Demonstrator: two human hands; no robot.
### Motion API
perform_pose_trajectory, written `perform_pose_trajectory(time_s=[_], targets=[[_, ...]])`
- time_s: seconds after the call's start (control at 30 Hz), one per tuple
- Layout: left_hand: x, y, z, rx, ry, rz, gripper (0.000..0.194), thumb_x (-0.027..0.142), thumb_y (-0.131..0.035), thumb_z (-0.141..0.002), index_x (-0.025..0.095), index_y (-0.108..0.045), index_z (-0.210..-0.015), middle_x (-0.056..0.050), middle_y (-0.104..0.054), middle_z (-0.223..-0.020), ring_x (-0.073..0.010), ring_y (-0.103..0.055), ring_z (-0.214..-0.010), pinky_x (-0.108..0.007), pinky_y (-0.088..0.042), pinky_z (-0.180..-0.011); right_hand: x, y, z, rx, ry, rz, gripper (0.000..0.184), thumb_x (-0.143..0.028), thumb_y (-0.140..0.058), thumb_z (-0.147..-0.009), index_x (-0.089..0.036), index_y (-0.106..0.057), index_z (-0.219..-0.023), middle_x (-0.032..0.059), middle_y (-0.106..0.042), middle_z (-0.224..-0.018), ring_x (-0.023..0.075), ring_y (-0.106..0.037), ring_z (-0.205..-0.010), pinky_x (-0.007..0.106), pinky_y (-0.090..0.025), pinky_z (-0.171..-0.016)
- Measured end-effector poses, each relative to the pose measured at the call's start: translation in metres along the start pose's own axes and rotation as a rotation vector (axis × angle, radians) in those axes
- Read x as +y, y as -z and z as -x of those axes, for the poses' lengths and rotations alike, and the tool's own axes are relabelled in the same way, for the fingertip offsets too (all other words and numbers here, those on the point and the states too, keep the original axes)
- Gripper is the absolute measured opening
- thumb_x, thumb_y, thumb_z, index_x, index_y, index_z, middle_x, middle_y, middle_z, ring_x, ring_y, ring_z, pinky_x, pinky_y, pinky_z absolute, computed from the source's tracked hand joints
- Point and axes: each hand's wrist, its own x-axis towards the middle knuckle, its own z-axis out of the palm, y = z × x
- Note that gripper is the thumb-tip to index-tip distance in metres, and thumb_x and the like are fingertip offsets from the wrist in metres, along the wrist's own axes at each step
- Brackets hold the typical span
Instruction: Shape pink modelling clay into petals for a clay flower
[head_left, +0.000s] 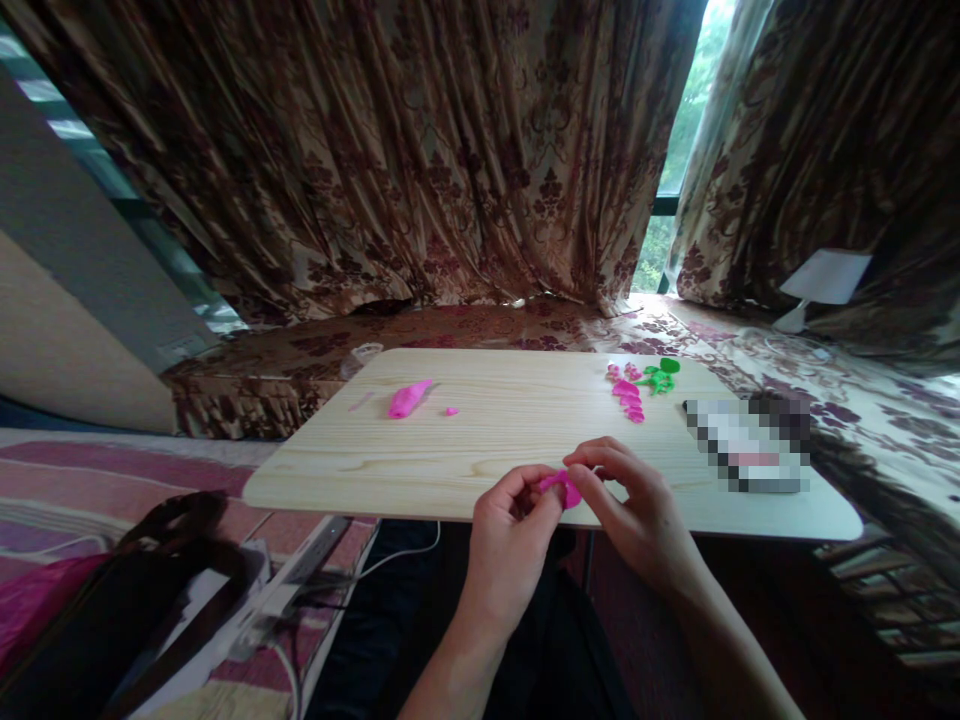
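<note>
Both hands meet just above the table's near edge around a thin, petal-like piece of pink modelling clay (568, 490). My left hand (514, 530) pinches it between thumb and bent fingers. From the other side, my right hand (630, 505) closes thumb and fingertips on its upper edge. A larger pink clay lump (407, 400), tapering to a point, lies farther off to the left. Beside it is a tiny pink bit (451, 411). Several shaped pink clay pieces (628, 395) lie at the back right, next to green leaf-like pieces (660, 378).
The pale wooden table (337, 465) has a blurred-out dark-edged object (742, 450) on its right. Behind are patterned curtains (450, 150) and a small white lamp (825, 280). A power strip (300, 570) and a dark bag (142, 600) lie at the left.
</note>
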Motion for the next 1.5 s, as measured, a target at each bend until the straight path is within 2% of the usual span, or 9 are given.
perform_pose_trajectory(time_s=[0.1,0.23,0.3,0.43,0.53,0.7,0.9,1.37,1.5], targets=[[0.0008,0.0000,0.0002,-0.014,-0.019,-0.014,0.015,0.030,-0.059,-0.078,0.016,-0.063,-0.083,-0.001,-0.064,-0.074,-0.0113,-0.055,-0.070,-0.021,-0.042,-0.067,-0.0003,-0.0006,-0.0010,0.004,0.008,0.012,0.015,-0.017,-0.050,-0.086,-0.018,-0.058,-0.074,0.0028,-0.057,-0.079,0.0151,-0.055,-0.075,0.029,-0.044,-0.068],[0.0027,0.0000,0.0002,-0.028,-0.046,-0.006,0.014,0.029,-0.060,-0.078,0.016,-0.064,-0.083,-0.001,-0.065,-0.075,-0.0129,-0.057,-0.072,-0.023,-0.043,-0.068,-0.0007,-0.0010,-0.0008,0.002,0.029,0.005,0.010,-0.016,-0.052,-0.085,-0.019,-0.061,-0.087,0.0045,-0.059,-0.088,0.0171,-0.056,-0.083,0.030,-0.045,-0.071],[0.0041,-0.0007,0.0001,-0.013,-0.044,0.015,0.014,0.028,-0.061,-0.077,0.016,-0.064,-0.083,-0.002,-0.065,-0.076,-0.0133,-0.058,-0.073,-0.023,-0.044,-0.069,-0.0001,-0.0010,-0.0002,-0.007,0.026,-0.006,0.009,-0.016,-0.053,-0.084,-0.019,-0.061,-0.082,0.0035,-0.058,-0.084,0.0164,-0.056,-0.079,0.030,-0.045,-0.069],[0.0059,-0.0038,-0.0004,-0.050,0.046,0.142,0.018,0.028,-0.063,-0.075,0.016,-0.065,-0.089,-0.003,-0.068,-0.082,-0.0142,-0.060,-0.078,-0.023,-0.045,-0.072,0.0019,-0.0016,0.0020,0.047,-0.016,-0.078,0.011,-0.018,-0.051,-0.085,-0.019,-0.058,-0.077,0.0016,-0.056,-0.076,0.0145,-0.054,-0.071,0.028,-0.045,-0.064],[0.0052,-0.0053,-0.0012,-0.088,0.083,0.182,0.016,0.027,-0.063,-0.075,0.015,-0.065,-0.086,-0.002,-0.068,-0.076,-0.0131,-0.060,-0.076,-0.022,-0.044,-0.070,0.0018,-0.0017,0.0037,0.031,-0.044,-0.115,0.011,-0.019,-0.051,-0.086,-0.019,-0.058,-0.077,0.0012,-0.056,-0.075,0.0142,-0.055,-0.069,0.028,-0.045,-0.064],[0.0037,-0.0028,-0.0026,-0.013,0.051,0.104,0.014,0.028,-0.064,-0.073,0.015,-0.065,-0.080,0.000,-0.065,-0.069,-0.0109,-0.056,-0.067,-0.020,-0.041,-0.065,-0.0005,0.0019,0.0025,0.033,-0.029,-0.048,0.015,-0.018,-0.048,-0.087,-0.018,-0.060,-0.080,0.0040,-0.058,-0.083,0.0164,-0.056,-0.079,0.030,-0.044,-0.071],[0.0029,-0.0021,-0.0015,-0.045,-0.026,0.001,0.016,0.031,-0.060,-0.076,0.016,-0.064,-0.082,-0.001,-0.063,-0.072,-0.0126,-0.054,-0.069,-0.022,-0.041,-0.065,-0.0007,0.0032,-0.0011,-0.014,0.020,0.010,0.009,-0.012,-0.054,-0.082,-0.019,-0.060,-0.079,0.0038,-0.057,-0.087,0.0168,-0.055,-0.082,0.030,-0.046,-0.070],[0.0017,-0.0003,-0.0014,-0.045,-0.027,0.005,0.019,0.034,-0.060,-0.076,0.016,-0.064,-0.080,-0.001,-0.063,-0.070,-0.0134,-0.054,-0.067,-0.023,-0.041,-0.064,-0.0021,0.0021,-0.0036,0.007,0.039,-0.001,0.009,-0.013,-0.053,-0.082,-0.019,-0.059,-0.079,0.0041,-0.057,-0.089,0.0167,-0.055,-0.083,0.030,-0.046,-0.069],[0.0000,0.0000,-0.0014,-0.026,-0.005,0.005,0.018,0.032,-0.061,-0.076,0.016,-0.064,-0.082,-0.002,-0.064,-0.072,-0.0134,-0.054,-0.070,-0.022,-0.041,-0.065,-0.0024,0.0041,-0.0047,0.057,0.015,-0.021,0.011,-0.015,-0.049,-0.086,-0.019,-0.057,-0.081,0.0040,-0.056,-0.088,0.0166,-0.054,-0.085,0.030,-0.044,-0.071]])
